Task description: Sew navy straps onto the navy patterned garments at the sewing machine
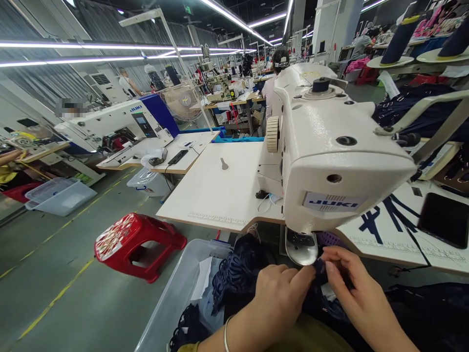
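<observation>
Both hands meet just under the sewing machine head: left hand (280,288) and right hand (351,288) pinch a small piece of dark navy fabric (320,271) between fingertips, held right below the presser-foot area (301,247). Judging from this, the piece is being lined up, not yet under the needle; no stitching visible, so the sewing step looks not started on this piece. Just left of the left hand, a clear plastic bin (172,298) holds a heap of dark lacy pieces (238,269) and a white paper slip; cannot tell whether those are finished or waiting. Right of the right hand, more dark cloth spreads along the bottom edge, cut off by the frame. Beyond the hands, the white sewing machine (330,146) sits on the desk (216,190); navy strips (381,217) and a black phone (445,219) lie to the far right. Needle itself is hidden by the machine head. Fabric shape and seam hard to make out, mostly covered by fingers. Red stool (135,244) stands on the floor far left; other workstations and people farther back, blurred.
</observation>
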A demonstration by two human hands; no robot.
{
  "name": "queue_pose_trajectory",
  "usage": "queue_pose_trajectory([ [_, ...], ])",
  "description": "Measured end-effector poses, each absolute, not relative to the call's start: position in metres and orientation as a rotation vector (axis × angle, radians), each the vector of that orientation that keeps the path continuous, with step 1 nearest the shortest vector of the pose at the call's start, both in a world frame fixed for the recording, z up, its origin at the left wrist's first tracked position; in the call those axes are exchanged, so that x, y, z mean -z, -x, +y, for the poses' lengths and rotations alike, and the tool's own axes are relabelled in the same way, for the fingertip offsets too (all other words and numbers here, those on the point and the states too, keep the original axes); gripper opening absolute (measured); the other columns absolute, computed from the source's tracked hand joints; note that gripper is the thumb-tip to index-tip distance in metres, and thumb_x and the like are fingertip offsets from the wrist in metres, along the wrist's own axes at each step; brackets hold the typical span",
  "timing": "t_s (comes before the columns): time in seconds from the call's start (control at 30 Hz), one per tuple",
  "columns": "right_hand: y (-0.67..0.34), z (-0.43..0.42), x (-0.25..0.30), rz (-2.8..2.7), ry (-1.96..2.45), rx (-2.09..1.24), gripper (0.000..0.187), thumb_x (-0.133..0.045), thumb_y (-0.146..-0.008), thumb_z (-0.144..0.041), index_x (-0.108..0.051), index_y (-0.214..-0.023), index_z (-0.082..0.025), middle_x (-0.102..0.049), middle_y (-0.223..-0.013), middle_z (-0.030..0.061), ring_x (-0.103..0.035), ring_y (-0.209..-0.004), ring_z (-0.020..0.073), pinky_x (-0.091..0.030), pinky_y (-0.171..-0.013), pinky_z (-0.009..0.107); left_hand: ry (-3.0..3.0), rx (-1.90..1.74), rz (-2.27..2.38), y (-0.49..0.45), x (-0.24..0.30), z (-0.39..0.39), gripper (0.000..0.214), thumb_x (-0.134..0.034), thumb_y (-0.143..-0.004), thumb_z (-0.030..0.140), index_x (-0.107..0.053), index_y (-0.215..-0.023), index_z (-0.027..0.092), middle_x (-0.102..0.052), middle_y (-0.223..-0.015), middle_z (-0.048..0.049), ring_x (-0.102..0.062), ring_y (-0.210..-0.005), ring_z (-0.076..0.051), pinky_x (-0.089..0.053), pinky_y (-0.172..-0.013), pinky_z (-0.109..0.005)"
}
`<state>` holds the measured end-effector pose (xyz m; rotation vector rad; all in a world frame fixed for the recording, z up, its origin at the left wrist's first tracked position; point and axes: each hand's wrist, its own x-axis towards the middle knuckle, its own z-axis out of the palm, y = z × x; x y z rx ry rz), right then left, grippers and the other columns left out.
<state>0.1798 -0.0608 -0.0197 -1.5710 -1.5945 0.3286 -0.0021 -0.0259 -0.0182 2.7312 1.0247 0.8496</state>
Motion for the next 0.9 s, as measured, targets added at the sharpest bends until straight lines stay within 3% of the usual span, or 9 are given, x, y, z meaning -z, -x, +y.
queue_pose_trajectory([
  [0.13,-0.191,-0.063,0.023,-1.967,1.353,-0.191,0.021,-0.050,-0.095,-0.036,-0.058,-0.112,-0.026,-0.065,-0.103,0.0072,-0.068,-0.079,0.0172,-0.058,-0.065,0.024,-2.604,-0.724,1.076,0.006,0.014,-0.023,0.011,-0.052,-0.096,0.026,-0.062,-0.096,0.023,-0.069,-0.070,0.0047,-0.065,-0.057,-0.014,-0.042,-0.052,-0.025],
  [0.3,-0.191,-0.070,0.032,-2.121,1.300,-0.184,0.019,-0.048,-0.096,-0.022,-0.067,-0.097,-0.023,-0.067,-0.087,0.0057,-0.064,-0.073,0.0184,-0.055,-0.068,0.029,-2.499,-0.417,1.103,0.006,0.015,-0.020,0.005,-0.061,-0.090,0.027,-0.066,-0.089,0.026,-0.071,-0.075,0.0050,-0.067,-0.066,-0.015,-0.049,-0.061,-0.024],
  [0.4,-0.197,-0.071,0.040,-1.964,1.374,-0.446,0.021,-0.050,-0.096,-0.029,-0.070,-0.095,-0.024,-0.067,-0.085,0.0045,-0.064,-0.075,0.0177,-0.054,-0.070,0.027,-2.433,-0.375,1.234,0.011,0.026,-0.012,0.005,-0.063,-0.089,0.022,-0.068,-0.088,0.019,-0.072,-0.086,-0.0043,-0.068,-0.086,-0.024,-0.052,-0.081,-0.036],
  [0.5,-0.203,-0.068,0.050,-1.702,1.531,-0.900,0.024,-0.057,-0.091,-0.042,-0.073,-0.085,-0.026,-0.067,-0.083,0.0019,-0.064,-0.074,0.0167,-0.052,-0.065,0.023,-2.344,-0.410,1.339,0.018,0.035,-0.004,0.013,-0.059,-0.090,0.015,-0.066,-0.100,0.011,-0.067,-0.112,-0.0171,-0.060,-0.110,-0.032,-0.042,-0.099,-0.052],
  [0.53,-0.203,-0.066,0.052,-1.600,1.568,-1.040,0.026,-0.060,-0.088,-0.046,-0.074,-0.081,-0.026,-0.066,-0.081,0.0014,-0.064,-0.073,0.0166,-0.051,-0.063,0.022,-2.315,-0.410,1.316,0.020,0.036,-0.003,0.014,-0.058,-0.091,0.015,-0.066,-0.100,0.011,-0.066,-0.113,-0.0167,-0.060,-0.111,-0.031,-0.041,-0.100,-0.051],
  [0.6,-0.199,-0.065,0.055,-1.382,1.573,-1.235,0.030,-0.064,-0.083,-0.051,-0.075,-0.076,-0.024,-0.064,-0.076,0.0011,-0.061,-0.071,0.0168,-0.049,-0.062,0.023,-2.246,-0.402,1.171,0.021,0.036,-0.005,0.011,-0.058,-0.092,0.019,-0.068,-0.097,0.015,-0.070,-0.103,-0.0092,-0.066,-0.099,-0.023,-0.048,-0.094,-0.039],
  [0.7,-0.183,-0.065,0.058,-1.063,1.444,-1.353,0.032,-0.067,-0.079,-0.052,-0.076,-0.076,-0.021,-0.062,-0.074,0.0023,-0.059,-0.074,0.0186,-0.050,-0.068,0.026,-2.074,-0.437,0.947,0.014,0.034,-0.013,0.015,-0.063,-0.091,0.029,-0.067,-0.101,0.017,-0.071,-0.087,-0.0004,-0.067,-0.079,-0.014,-0.052,-0.070,-0.020],
  [0.9,-0.168,-0.070,0.068,-0.979,1.345,-1.255,0.027,-0.068,-0.080,-0.048,-0.077,-0.080,-0.022,-0.059,-0.082,0.0038,-0.059,-0.083,0.0195,-0.051,-0.075,0.028,-1.862,-0.619,0.998,0.001,0.038,-0.017,0.012,-0.067,-0.087,0.024,-0.065,-0.089,0.012,-0.070,-0.088,-0.0034,-0.066,-0.080,-0.014,-0.051,-0.072,-0.021],
])
